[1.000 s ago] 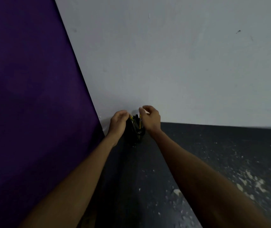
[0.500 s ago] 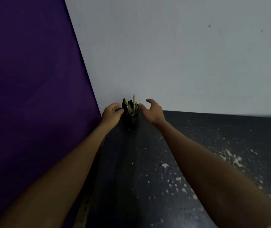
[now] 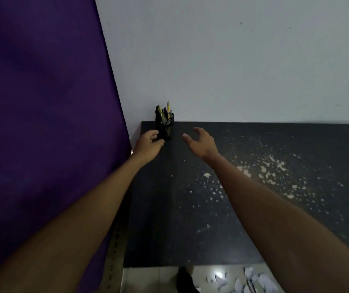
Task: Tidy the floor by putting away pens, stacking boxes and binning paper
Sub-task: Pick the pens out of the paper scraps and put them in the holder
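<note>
The pen cup (image 3: 165, 125) stands in the back corner of the table (image 3: 169, 229). The left hand (image 3: 149, 143) is right beside it, grip loose. The right hand (image 3: 201, 142) is wide and holds nothing. A bump could tip the cup and spill the pens.

Paper scraps (image 3: 260, 280), seemingly crumpled, run off the bottom.

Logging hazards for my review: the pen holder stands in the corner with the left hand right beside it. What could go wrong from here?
1. The left hand lies right beside the base of the holder; a careless sweep could tip the narrow holder and spill its pens.
2. Crumpled paper lies on the floor below, not yet binned; it might get stepped on or forgotten.
</note>
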The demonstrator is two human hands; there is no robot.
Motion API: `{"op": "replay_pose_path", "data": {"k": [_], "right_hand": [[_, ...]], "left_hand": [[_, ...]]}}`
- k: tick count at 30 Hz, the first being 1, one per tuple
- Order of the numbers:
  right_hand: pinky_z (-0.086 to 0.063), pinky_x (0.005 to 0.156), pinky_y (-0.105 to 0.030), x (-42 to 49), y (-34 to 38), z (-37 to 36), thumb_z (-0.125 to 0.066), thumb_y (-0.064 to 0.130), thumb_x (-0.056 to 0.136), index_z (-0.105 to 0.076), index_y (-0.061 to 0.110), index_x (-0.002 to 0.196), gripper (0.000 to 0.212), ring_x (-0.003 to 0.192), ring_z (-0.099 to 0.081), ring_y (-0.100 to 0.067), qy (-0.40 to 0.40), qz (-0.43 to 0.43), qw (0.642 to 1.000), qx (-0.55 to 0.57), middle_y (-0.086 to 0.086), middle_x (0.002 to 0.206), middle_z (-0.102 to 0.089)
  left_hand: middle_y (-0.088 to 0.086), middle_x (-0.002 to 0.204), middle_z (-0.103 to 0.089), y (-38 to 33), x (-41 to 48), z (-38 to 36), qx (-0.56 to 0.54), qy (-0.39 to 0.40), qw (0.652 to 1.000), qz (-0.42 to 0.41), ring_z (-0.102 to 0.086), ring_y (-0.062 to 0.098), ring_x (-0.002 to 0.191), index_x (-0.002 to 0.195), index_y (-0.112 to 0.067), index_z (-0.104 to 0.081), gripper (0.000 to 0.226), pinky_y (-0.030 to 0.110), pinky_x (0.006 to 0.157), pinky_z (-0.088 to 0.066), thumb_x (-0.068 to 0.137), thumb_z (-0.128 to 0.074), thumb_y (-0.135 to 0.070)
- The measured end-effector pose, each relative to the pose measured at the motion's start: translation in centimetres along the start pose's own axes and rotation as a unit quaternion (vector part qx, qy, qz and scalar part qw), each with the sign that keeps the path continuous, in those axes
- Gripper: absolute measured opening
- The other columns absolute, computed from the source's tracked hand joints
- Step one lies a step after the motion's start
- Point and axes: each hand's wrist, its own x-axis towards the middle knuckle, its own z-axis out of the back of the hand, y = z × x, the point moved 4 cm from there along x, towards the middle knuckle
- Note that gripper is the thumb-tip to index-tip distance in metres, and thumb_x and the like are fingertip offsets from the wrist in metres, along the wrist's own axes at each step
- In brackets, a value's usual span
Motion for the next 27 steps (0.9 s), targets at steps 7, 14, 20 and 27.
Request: {"op": "replay_pose_path", "data": {"k": [7, 14, 20, 27], "right_hand": [[-0.04, 0.107, -0.038, -6.7, -1.1, -1.9, -0.059, 0.046, 0.089, -0.041, 0.012, 0.142, 0.066, 0.129, -0.048, -0.029, 0.011, -0.018, 1.0, -0.007, -0.012, 0.143, -0.048], [-0.04, 0.107, -0.039, -9.3, -1.9, -2.0, -0.059, 0.048, 0.089, -0.038, 0.013, 0.143, 0.068, 0.129, -0.048, -0.029, 0.035, -0.013, 0.999, -0.037, -0.012, 0.144, -0.047], [-0.04, 0.106, -0.038, -10.9, -3.0, -2.4, -0.058, 0.051, 0.088, -0.037, 0.014, 0.144, 0.07, 0.13, -0.046, -0.03, 0.082, -0.002, 0.994, -0.068, -0.015, 0.141, -0.048], [-0.038, 0.107, -0.036, -13.7, -5.9, -1.6, -0.056, 0.05, 0.09, -0.034, 0.01, 0.145, 0.072, 0.131, -0.045, -0.03, 0.124, 0.005, 0.987, -0.1, -0.016, 0.143, -0.046]], "left_hand": [[0.002, 0.14, -0.05, 4.4, -6.4, 0.7, 0.039, 0.02, 0.999, 0.026, -0.047, 0.019, 0.128, 0.138, -0.022, -0.046, 0.051, 0.04, 0.11, -0.037, 0.089, -0.059, -0.03], [0.004, 0.14, -0.049, 6.0, -9.7, 0.6, 0.012, 0.013, 0.999, 0.044, -0.047, 0.019, 0.127, 0.139, -0.018, -0.045, 0.05, 0.027, 0.098, -0.042, 0.091, -0.06, -0.024], [0.005, 0.141, -0.047, 6.6, -12.2, -0.2, 0.018, -0.006, 0.998, 0.067, -0.048, 0.018, 0.125, 0.14, -0.016, -0.043, 0.05, 0.024, 0.088, -0.041, 0.093, -0.058, -0.022], [0.005, 0.136, -0.052, 7.2, -15.9, -2.7, 0.026, -0.01, 0.996, 0.083, -0.052, 0.017, 0.119, 0.137, -0.016, -0.047, 0.047, 0.023, 0.086, -0.04, 0.092, -0.058, -0.023]]}}
